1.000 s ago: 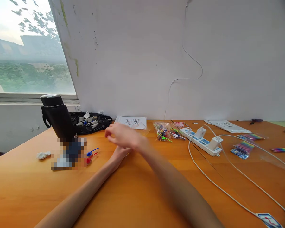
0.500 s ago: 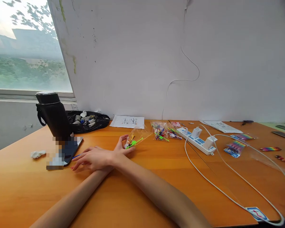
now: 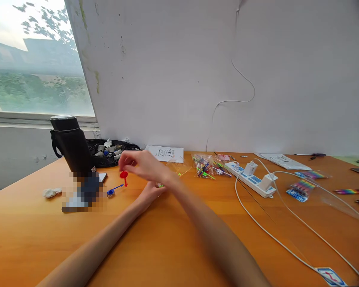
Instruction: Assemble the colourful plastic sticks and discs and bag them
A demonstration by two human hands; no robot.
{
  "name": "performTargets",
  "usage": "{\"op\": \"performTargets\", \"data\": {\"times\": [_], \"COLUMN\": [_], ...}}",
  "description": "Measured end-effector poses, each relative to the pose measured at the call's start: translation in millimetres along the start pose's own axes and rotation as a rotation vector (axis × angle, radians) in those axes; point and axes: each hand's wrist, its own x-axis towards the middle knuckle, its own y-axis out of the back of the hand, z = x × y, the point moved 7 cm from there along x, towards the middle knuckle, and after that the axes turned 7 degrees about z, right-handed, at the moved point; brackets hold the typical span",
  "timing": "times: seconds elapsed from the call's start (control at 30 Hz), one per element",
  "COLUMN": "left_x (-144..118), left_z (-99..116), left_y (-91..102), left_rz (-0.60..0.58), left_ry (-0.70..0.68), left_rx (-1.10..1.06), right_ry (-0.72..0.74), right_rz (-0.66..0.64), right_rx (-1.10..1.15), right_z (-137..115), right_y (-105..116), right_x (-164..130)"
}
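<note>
My right hand (image 3: 140,165) is raised a little above the orange table (image 3: 167,239), crossed over my left arm, and pinches a small red pick (image 3: 124,175) by its tip. A blue pick (image 3: 113,190) lies on the table just below it. My left hand (image 3: 149,195) rests on the table under my right forearm, partly hidden, its fingers on a small clear bag (image 3: 176,169) with green picks inside.
A black flask (image 3: 73,147) and a phone (image 3: 86,191) stand at the left, beside a crumpled tissue (image 3: 50,193). Behind are a black pouch (image 3: 113,153), a paper sheet (image 3: 166,153) and a bag of coloured picks (image 3: 205,165). A power strip (image 3: 253,177) with white cables and rainbow packets (image 3: 302,187) lie to the right.
My right hand dropped onto the table near the phone, then rose with the red pick. The blue pick stays on the table. My left hand stayed at the clear bag.
</note>
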Motion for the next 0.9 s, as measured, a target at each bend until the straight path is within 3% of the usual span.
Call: {"op": "performTargets", "data": {"times": [0.13, 0.23, 0.37, 0.47, 0.73, 0.9], "left_x": [-10.9, -11.7, -7.3, -5.1, -9.0, -9.6], "left_z": [5.5, 3.8, -4.8, -9.6, 1.6, 4.4], "left_y": [-5.5, -5.5, -4.7, -4.5, -6.5, -8.9], "left_rz": [-0.145, -0.151, -0.123, -0.09, -0.084, -0.111], "left_ry": [0.104, 0.167, 0.197, 0.231, 0.306, 0.32], "left_rx": [-0.187, -0.26, -0.301, -0.393, -0.55, -0.586], "right_ry": [-0.032, -0.115, -0.215, -0.275, -0.366, -0.385], "right_rz": [0.201, 0.336, 0.442, 0.358, 0.023, -0.067], "right_rx": [-0.034, -0.155, -0.33, -0.33, -0.244, -0.277], "right_z": [-32.3, -39.3, -29.8, -15.9, 22.0, 37.5], "right_y": [84.6, 137.2, 178.0, 174.6, 115.8, 99.1], "right_x": [-20.0, -43.9, -69.4, -71.6, -46.2, -41.2]}}
